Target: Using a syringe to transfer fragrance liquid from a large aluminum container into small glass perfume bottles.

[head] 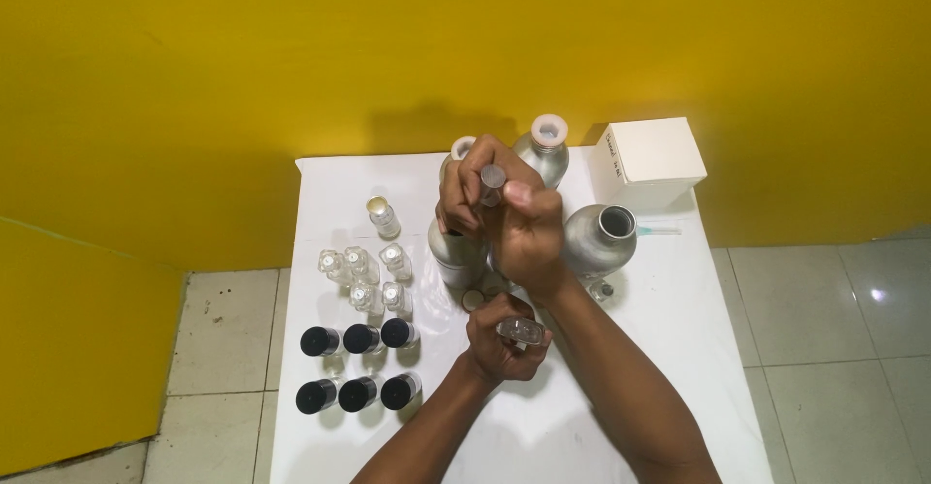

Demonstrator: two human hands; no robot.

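My left hand [499,343] is closed around a small clear glass vial [520,330], held low over the white table [339,435]. My right hand [504,222] is raised above it and grips a thin clear syringe-like tube [493,185], its round end facing the camera. Directly under the right hand stands a silver metal bottle [456,256], partly hidden by the fingers.
Two more silver bottles with white necks [545,145] stand at the back, and an open one [601,239] to the right. A white box [650,162] sits at the back right corner. Left are several uncapped small vials [367,269] and several black-capped ones [359,363].
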